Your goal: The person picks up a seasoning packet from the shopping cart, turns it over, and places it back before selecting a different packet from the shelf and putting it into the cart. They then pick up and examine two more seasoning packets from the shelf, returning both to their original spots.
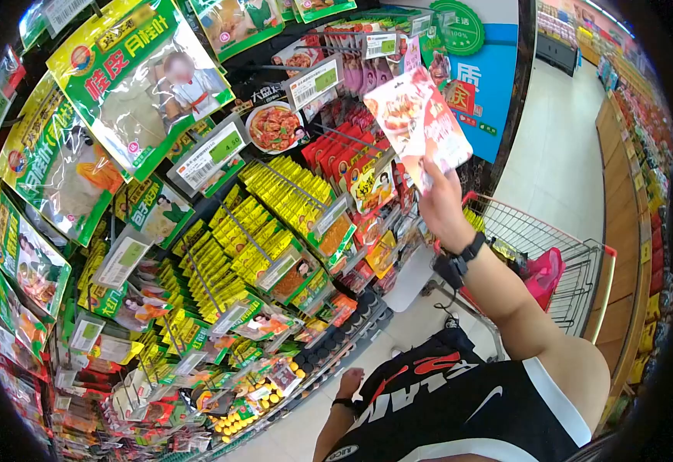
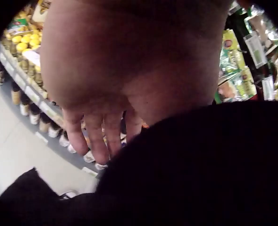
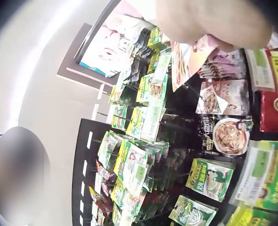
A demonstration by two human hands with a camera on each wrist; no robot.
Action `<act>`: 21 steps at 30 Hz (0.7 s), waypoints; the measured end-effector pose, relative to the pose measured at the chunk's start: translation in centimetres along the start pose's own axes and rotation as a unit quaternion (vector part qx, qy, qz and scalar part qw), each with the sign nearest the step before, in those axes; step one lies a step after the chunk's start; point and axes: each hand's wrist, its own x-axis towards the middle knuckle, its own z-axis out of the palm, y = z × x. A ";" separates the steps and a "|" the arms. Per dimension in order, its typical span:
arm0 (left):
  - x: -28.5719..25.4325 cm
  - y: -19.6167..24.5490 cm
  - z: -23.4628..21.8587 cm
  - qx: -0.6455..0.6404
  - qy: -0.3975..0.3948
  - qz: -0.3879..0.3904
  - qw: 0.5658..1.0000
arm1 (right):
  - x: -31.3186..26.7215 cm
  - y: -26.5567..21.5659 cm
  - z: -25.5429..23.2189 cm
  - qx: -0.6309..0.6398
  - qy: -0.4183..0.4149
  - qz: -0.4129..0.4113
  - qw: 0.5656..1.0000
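My right hand [image 1: 443,204] holds up a pink-and-white food packet [image 1: 416,115] by its lower edge, thumb across its front, before the upper right part of the rack. In the right wrist view, the hand [image 3: 214,21] covers much of the packet [image 3: 183,66], leaving an orange-and-pink part showing. Low beside the body, my left hand [image 1: 350,383] hangs near the rack's bottom shelves. The left wrist view shows this hand [image 2: 129,61] with fingers [image 2: 97,141] hanging loosely and nothing held.
Hanging packets [image 1: 275,231], mostly yellow and green, fill the rack on the left, with price tags [image 1: 209,158] jutting out. A wire shopping cart [image 1: 575,269] with a pink bag [image 1: 544,273] stands at right. Beyond it run the aisle floor [image 1: 560,138] and a wooden-sided display [image 1: 621,192].
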 end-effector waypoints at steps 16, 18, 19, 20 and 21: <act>-3.0 40.8 -2.1 -0.179 -0.037 0.391 0.902 | -15.4 2.5 -7.7 -0.242 -0.199 0.204 0.927; -3.2 41.0 -1.3 -0.243 -0.036 0.366 0.898 | -15.2 2.4 -9.3 -0.262 -0.196 0.213 0.921; -3.3 41.0 -0.8 -0.275 -0.037 0.353 0.893 | -14.9 2.1 -9.8 -0.273 -0.194 0.217 0.917; -3.4 40.7 -0.7 -0.263 -0.046 0.339 0.902 | -14.9 1.4 -10.3 -0.285 -0.192 0.203 0.917; -3.5 40.4 -0.9 -0.247 -0.059 0.335 0.907 | -14.8 0.8 -10.7 -0.292 -0.205 0.208 0.911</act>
